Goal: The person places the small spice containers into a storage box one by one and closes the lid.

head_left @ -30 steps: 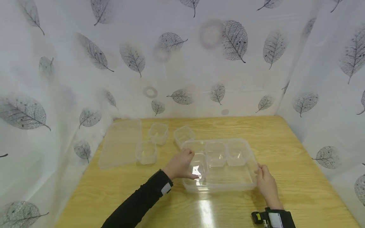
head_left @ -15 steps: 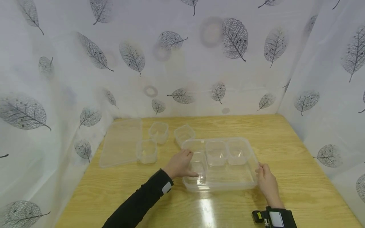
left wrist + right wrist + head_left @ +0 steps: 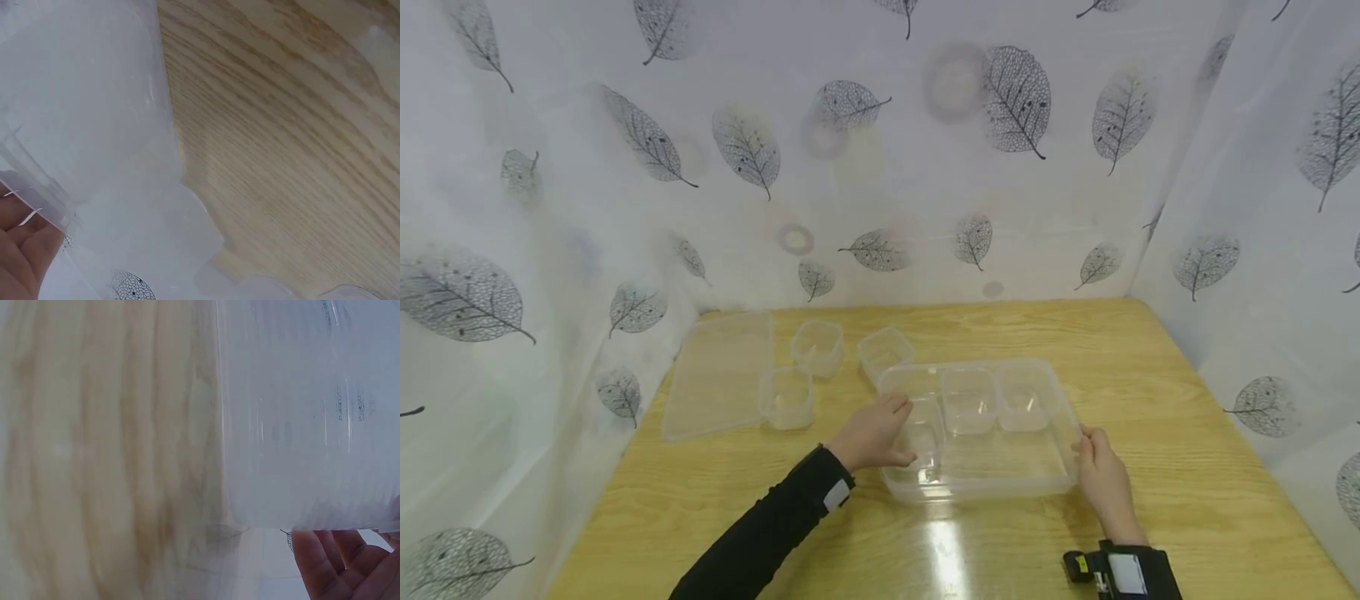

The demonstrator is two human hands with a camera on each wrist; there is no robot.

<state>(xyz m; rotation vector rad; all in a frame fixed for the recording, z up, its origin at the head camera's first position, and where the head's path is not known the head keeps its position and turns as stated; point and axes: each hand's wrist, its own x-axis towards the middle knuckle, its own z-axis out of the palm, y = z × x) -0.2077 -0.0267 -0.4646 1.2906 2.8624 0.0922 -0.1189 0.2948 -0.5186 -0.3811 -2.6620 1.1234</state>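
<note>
A large clear plastic box [image 3: 1007, 467] sits on the wooden table, with small clear square containers inside it. Two of these, the middle container [image 3: 970, 404] and the right container [image 3: 1024, 400], stand along its back side. My left hand [image 3: 874, 432] reaches over the box's left wall and holds a third small container [image 3: 927, 429] between thumb and fingers. With fingers bent, my right hand [image 3: 1105, 483] grips the box's right rim. In the left wrist view, the fingers [image 3: 28, 240] meet a translucent plastic edge. The right wrist view has the fingers [image 3: 337, 556] against the box [image 3: 294, 456].
Behind and left of the box stand three more small containers: one at the back [image 3: 817, 350], one nearer [image 3: 787, 400] and one by the box's corner [image 3: 884, 354]. A flat translucent lid [image 3: 718, 379] lies at the far left. Leaf-patterned sheeting [image 3: 925, 183] encloses the table [image 3: 1180, 433].
The left thumb has drawn back slightly, and the bright reflection in the left small container has faded. The right hand keeps its place on the rim. The box has hardly moved.
</note>
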